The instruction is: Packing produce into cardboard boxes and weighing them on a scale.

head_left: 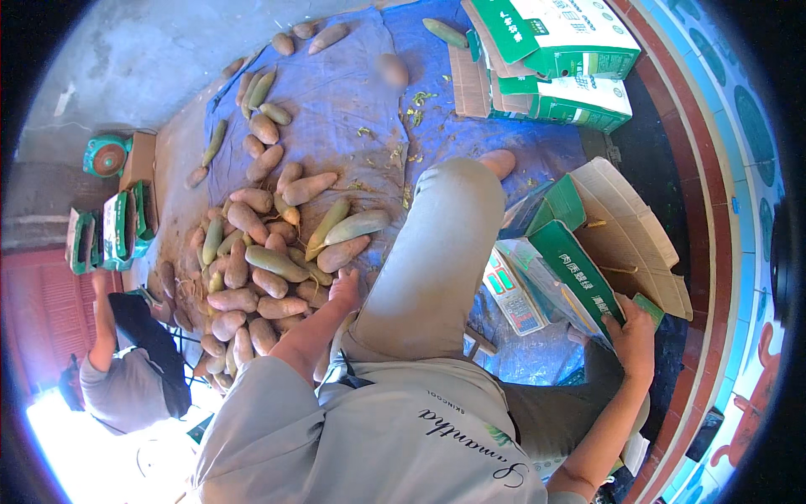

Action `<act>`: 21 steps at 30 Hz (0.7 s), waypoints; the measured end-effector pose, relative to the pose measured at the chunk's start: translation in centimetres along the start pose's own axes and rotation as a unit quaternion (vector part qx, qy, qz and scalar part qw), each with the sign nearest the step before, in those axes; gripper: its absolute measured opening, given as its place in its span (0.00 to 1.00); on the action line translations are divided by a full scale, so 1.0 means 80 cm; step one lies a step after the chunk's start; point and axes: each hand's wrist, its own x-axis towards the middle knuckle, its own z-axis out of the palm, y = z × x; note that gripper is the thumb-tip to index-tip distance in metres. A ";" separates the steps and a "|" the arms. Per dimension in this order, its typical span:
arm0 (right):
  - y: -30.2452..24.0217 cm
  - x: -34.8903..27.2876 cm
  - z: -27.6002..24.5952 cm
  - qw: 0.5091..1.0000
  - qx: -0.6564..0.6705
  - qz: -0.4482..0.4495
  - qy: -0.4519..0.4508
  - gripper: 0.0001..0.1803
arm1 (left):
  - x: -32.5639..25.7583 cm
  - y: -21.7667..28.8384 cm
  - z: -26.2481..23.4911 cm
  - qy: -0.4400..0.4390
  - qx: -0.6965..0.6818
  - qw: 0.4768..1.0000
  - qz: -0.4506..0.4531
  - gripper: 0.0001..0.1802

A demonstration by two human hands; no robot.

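Green-and-white cardboard is gripped at the lower right: the right hand [631, 336] is clamped on the edge of the open carton [588, 277], fingers curled over its green flap, with a small scale [510, 296] lying just beside it on the blue tarp [336, 92]. The left hand [344, 290] is stretched out to the heap of brownish tubers [252, 269], fingers together and resting on one at the pile's near edge, though whether anything is grasped cannot be told.
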 end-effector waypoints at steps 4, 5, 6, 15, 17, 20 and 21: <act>-0.002 -0.001 0.001 1.000 0.012 -0.008 0.010 0.16 | -0.004 -0.011 -0.014 0.014 -0.061 0.998 0.001 0.37; -0.003 -0.003 0.001 1.000 -0.005 -0.016 0.018 0.15 | -0.008 -0.011 -0.022 0.018 -0.076 0.997 -0.002 0.38; -0.003 -0.005 0.001 0.999 -0.023 -0.024 0.026 0.14 | -0.010 -0.012 -0.030 0.023 -0.074 0.997 0.000 0.38; -0.002 -0.014 0.012 0.989 -0.095 -0.066 0.097 0.08 | -0.018 -0.011 -0.143 0.303 -0.321 0.894 0.082 0.41; -0.004 -0.015 0.015 0.981 -0.115 -0.084 0.132 0.06 | -0.033 0.007 -0.186 0.380 -0.337 0.851 0.130 0.40; -0.010 -0.017 0.015 0.968 -0.145 -0.108 0.175 0.04 | -0.059 0.035 -0.254 0.436 -0.443 0.754 0.213 0.39; -0.012 -0.018 0.015 0.964 -0.156 -0.112 0.183 0.04 | -0.069 0.045 -0.273 0.411 -0.529 0.699 0.250 0.38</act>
